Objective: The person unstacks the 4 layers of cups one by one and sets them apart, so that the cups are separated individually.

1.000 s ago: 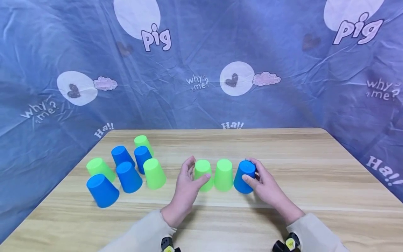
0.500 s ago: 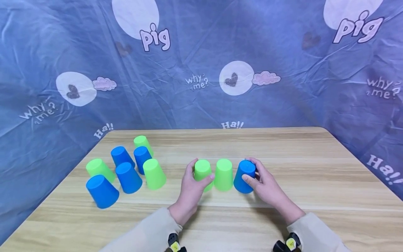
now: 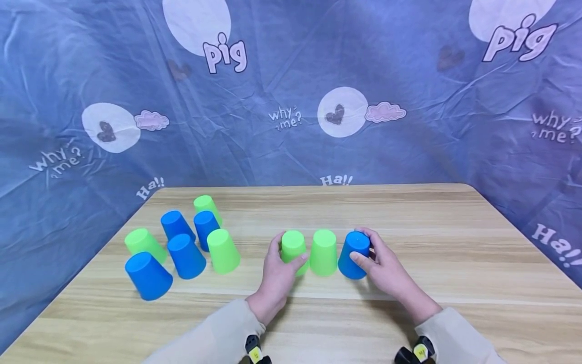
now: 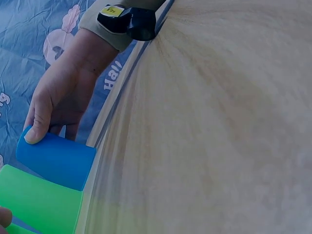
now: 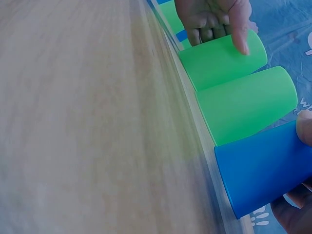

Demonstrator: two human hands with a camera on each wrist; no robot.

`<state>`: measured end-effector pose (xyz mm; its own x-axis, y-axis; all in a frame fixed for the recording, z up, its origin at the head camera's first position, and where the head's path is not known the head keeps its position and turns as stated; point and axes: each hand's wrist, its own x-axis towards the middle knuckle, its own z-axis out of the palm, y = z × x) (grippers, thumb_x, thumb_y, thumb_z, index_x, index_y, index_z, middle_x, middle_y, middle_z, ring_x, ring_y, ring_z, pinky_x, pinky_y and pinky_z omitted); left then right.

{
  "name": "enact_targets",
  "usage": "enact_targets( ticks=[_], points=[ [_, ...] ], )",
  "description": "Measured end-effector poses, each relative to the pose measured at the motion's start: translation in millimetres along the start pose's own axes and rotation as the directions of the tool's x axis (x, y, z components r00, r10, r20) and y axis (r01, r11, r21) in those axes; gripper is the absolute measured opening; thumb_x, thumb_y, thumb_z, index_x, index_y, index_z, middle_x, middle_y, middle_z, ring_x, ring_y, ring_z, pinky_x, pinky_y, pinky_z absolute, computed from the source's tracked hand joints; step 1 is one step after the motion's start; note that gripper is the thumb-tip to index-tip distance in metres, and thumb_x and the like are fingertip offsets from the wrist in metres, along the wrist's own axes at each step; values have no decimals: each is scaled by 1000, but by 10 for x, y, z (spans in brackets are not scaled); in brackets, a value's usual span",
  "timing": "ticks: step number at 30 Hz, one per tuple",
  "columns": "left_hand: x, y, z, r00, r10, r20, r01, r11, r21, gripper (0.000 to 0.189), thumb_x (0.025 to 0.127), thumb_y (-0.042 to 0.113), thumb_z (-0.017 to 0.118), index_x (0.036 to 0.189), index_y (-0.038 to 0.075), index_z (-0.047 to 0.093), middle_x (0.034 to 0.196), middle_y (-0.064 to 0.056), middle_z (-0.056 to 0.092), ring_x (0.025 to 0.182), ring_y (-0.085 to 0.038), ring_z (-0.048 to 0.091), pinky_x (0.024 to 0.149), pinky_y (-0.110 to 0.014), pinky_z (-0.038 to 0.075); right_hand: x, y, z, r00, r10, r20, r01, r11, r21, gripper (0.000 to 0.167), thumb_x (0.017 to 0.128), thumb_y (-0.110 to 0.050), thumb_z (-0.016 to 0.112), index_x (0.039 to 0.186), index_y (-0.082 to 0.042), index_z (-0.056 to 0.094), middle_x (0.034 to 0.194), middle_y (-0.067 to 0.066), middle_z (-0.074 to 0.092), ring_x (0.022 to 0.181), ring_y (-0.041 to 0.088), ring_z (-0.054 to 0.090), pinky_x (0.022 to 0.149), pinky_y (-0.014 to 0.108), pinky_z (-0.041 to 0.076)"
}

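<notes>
Three upside-down cups stand side by side on the wooden table, in front of the person. My left hand grips the left green cup, thumb across its near side and fingers round the far left. Beside it stands the middle green cup, touched by neither hand. At the row's right end, my right hand holds a blue cup between thumb and fingers. The right wrist view shows the row close up, with the blue cup nearest and its rim at the tabletop.
To the left stands a loose group of several upside-down cups, among them a front blue cup, a green cup nearest my left hand and a rear green cup. A printed blue cloth hangs behind the table.
My left hand has shifted slightly right and settled closer round the left green cup, its thumb reaching further across. The right hand and all the cups stay in place.
</notes>
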<state>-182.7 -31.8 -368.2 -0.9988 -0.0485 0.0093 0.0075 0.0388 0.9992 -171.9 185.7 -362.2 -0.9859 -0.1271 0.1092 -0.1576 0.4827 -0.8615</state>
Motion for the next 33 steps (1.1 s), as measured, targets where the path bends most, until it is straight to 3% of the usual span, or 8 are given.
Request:
enact_targets(
  ticks=[13, 27, 33],
  points=[
    [30, -28, -6, 1000, 9, -7, -8, 999, 38, 60, 81, 1, 64, 135, 9, 39, 134, -13, 47, 125, -33, 42, 107, -51, 29, 5, 3, -5, 1000, -3, 2, 3, 1000, 7, 61, 94, -26, 53, 143, -6, 22, 144, 24, 29, 129, 50, 29, 98, 62, 30],
    [-46, 69, -140, 998, 63, -23, -61, 994, 94, 58, 79, 7, 70, 131, 12, 45, 138, -10, 45, 134, -34, 31, 110, -55, 19, 9, 6, -15, 1000, -7, 2, 7, 1000, 17, 60, 94, -26, 53, 143, -6, 23, 144, 24, 29, 130, 49, 29, 99, 62, 29],
    [-97, 103, -251, 997, 78, 7, -79, 990, 119, 57, 78, 7, 71, 129, 10, 46, 130, -11, 52, 126, -31, 43, 107, -49, 31, 11, 5, -16, 1000, -9, -2, 9, 1000, 21, 59, 95, -26, 52, 142, -5, 24, 143, 24, 31, 129, 49, 30, 100, 61, 30]
  ],
)
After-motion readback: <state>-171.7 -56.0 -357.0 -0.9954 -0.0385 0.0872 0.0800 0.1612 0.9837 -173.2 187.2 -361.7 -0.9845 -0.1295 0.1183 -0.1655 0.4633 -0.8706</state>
